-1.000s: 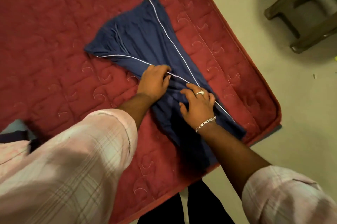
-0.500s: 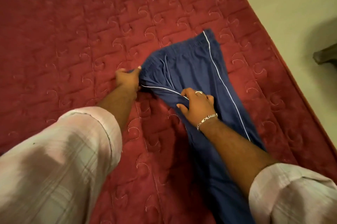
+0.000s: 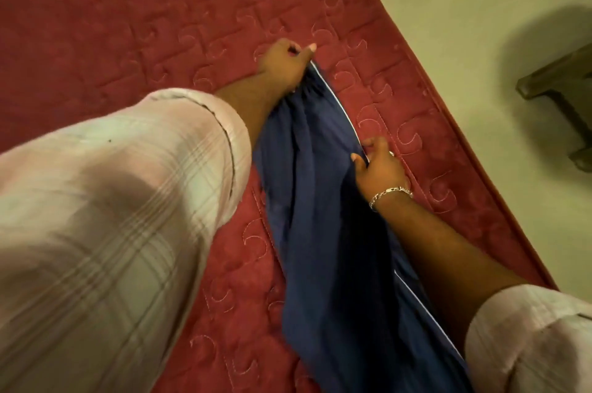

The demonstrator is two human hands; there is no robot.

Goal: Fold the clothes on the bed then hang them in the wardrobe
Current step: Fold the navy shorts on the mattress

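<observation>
A pair of blue trousers (image 3: 323, 232) lies in a long, bunched strip on the red quilted bed (image 3: 128, 24), running from the near edge up toward the middle, close to the bed's right edge. A thin white stripe runs down the right side of the cloth.

The left hand (image 3: 283, 64) is stretched out to the far end of the trousers, its fingers curled round the gathered cloth there and gripping it against the bed. The right hand (image 3: 379, 168) is nearer, on the right side of the trousers, pinching the cloth at the white stripe between thumb and fingers; a silver bracelet (image 3: 389, 195) sits on its wrist. The two hands are well apart along the length of the garment. Both arms wear pale checked sleeves (image 3: 112, 216) rolled to the forearm.

Between the trousers and the bed's right edge there is a narrow band of bare quilt; to the left of the trousers a wide stretch of quilt lies open. Beyond the right edge is pale floor (image 3: 464, 8), with a dark wooden piece of furniture (image 3: 563, 91) standing on it at the far right, well apart from the bed.
</observation>
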